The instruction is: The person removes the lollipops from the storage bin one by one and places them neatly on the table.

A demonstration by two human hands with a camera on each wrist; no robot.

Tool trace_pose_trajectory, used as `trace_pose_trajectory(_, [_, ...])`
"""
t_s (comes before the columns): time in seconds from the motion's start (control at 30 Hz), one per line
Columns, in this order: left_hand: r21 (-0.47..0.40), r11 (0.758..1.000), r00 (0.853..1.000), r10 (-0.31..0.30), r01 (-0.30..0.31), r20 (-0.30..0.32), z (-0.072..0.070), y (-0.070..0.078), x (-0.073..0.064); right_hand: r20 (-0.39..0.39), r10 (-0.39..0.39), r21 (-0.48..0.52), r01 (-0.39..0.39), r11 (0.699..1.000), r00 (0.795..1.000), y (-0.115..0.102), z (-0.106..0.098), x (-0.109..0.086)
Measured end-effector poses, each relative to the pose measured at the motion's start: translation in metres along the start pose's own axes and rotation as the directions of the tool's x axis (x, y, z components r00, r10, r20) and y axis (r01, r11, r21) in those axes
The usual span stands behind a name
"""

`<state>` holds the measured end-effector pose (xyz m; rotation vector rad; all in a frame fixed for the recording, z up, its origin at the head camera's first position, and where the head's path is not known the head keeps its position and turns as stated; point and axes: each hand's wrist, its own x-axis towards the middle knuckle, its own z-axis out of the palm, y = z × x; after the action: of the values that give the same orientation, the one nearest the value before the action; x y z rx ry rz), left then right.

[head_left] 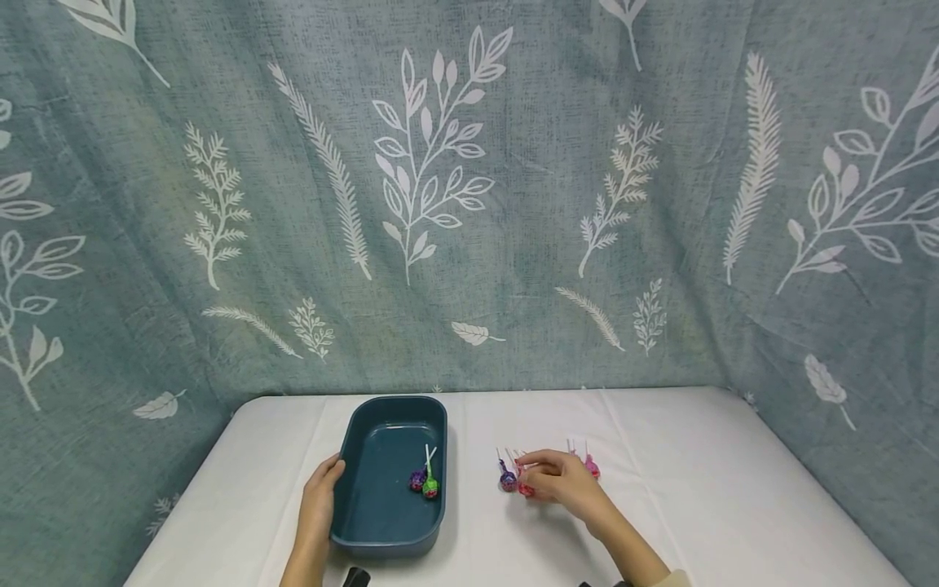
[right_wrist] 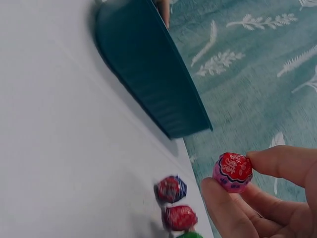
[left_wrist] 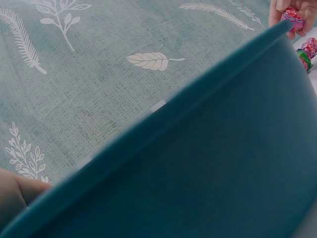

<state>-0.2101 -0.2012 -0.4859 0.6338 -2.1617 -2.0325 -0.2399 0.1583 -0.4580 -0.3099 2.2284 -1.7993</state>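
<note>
My left hand [head_left: 317, 499] grips the left rim of a deep teal plastic bin [head_left: 367, 522]. Inside it, toward the right wall, lie a green lollipop [head_left: 430, 488] and a purple lollipop [head_left: 416, 481] with white sticks. To the right of the bin, my right hand [head_left: 565, 483] pinches a pink-and-red wrapped lollipop [right_wrist: 233, 172] by its head, between thumb and fingers. Just beside that hand are a dark blue lollipop [head_left: 507, 481] and a red lollipop [right_wrist: 180, 218] on the table. The hand covers part of this group in the head view.
Beyond my right hand lies another pink lollipop [head_left: 592, 466], its stick pointing away. A green wrapper [right_wrist: 190, 235] shows at the bottom of the right wrist view. White cloth covers the table [head_left: 734, 489], and a leaf-patterned grey-green curtain [head_left: 528, 244] hangs behind it.
</note>
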Motion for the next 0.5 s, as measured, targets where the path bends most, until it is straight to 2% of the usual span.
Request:
trace_pose_trajectory(0.3, [-0.004,1.0,1.0,0.001,-0.001,0.002,-0.001,0.0,0.001,-0.092,0.057,-0.036,-0.061,0.997,0.994,0.005,-0.018,-0.009])
trace_pose_trajectory(0.5, [-0.008,1.0,1.0,-0.004,0.004,-0.014,0.001,0.002,-0.002,-0.174,0.104,-0.043,-0.113,0.993,0.979,0.011,-0.036,-0.016])
